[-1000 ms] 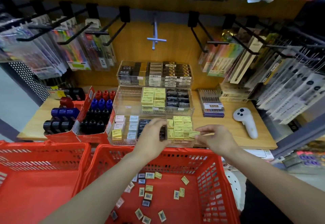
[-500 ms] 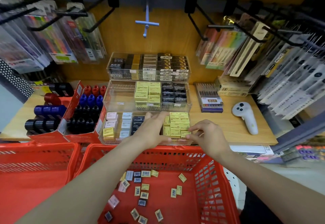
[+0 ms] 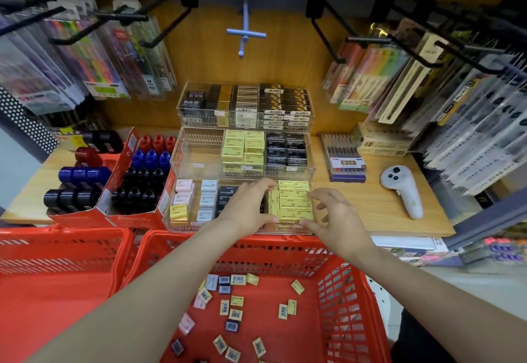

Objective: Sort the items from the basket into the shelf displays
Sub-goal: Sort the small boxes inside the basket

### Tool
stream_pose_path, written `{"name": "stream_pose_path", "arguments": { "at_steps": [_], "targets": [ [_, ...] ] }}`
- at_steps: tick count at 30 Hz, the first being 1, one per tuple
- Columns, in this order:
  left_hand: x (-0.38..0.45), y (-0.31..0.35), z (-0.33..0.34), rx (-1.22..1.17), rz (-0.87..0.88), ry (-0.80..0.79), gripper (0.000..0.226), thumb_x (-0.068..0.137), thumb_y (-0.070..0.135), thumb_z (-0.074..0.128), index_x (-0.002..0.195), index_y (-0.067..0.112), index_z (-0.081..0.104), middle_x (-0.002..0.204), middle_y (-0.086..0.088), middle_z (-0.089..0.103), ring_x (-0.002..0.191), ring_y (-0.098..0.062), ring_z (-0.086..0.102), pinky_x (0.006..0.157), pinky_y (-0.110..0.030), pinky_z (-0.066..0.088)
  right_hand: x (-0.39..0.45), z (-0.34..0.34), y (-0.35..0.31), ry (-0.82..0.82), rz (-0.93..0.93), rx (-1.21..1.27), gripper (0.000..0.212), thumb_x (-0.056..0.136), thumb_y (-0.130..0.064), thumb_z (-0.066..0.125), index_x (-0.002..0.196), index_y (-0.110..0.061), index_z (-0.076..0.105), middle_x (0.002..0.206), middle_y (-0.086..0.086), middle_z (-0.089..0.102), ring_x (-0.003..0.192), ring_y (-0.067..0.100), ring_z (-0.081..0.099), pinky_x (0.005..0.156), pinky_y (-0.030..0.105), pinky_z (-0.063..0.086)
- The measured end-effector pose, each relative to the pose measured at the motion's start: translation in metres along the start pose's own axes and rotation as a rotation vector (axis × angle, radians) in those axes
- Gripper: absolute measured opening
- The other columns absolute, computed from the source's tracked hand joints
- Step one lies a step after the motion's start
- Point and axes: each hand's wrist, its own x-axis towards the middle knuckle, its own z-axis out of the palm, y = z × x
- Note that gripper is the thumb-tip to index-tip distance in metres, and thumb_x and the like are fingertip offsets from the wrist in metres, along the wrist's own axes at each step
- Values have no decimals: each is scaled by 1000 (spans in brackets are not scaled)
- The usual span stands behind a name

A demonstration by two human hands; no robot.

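While both hands reach over the red basket (image 3: 336, 291) into the clear front tray (image 3: 182, 227), the left hand (image 3: 246, 208) and right hand (image 3: 333, 220) flank the yellow erasers (image 3: 293, 201), fingertips pinching the front row; loose erasers (image 3: 236, 301) lie in the basket.

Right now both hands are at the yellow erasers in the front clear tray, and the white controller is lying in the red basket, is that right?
Not quite. The head view shows the white controller lying on the wooden shelf, right of the trays, not in the red basket. The rest holds: the left hand and right hand are at the yellow erasers in the front clear tray.
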Motion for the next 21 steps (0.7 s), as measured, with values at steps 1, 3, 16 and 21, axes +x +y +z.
{"name": "stream_pose_path", "arguments": {
  "at_steps": [1,3,16,21],
  "targets": [
    [0,0,0,5,5,-3,78,80,26,82,145,27,39,141,1,49,128,-19,43,106,-35,37,1,0,0,-13,4,3,57,80,-29,81,130,-15,59,127,-4,55,91,4,53,81,14,44],
    [0,1,1,19,13,-7,82,78,27,84,146,27,38,143,1,48,127,-19,44,106,-35,38,2,0,0,-18,17,12,57,79,-29,82,130,-16,61,126,-3,58,89,3,53,79,13,43],
    [-92,-33,24,324,127,-391,8,92,22,60,94,23,68,91,8,71,85,-13,66,76,-29,52,-67,27,-16,-566,-17,-302,27,89,-27,65,114,-17,67,112,6,68,106,21,62,91,27,45],
    [-140,-106,82,246,-254,-543,32,96,20,58,126,11,61,132,-9,62,124,-22,56,102,-26,40,-118,92,12,-698,342,-279,50,91,-44,62,132,-16,57,133,8,61,125,24,55,99,26,41]
  ]
}}
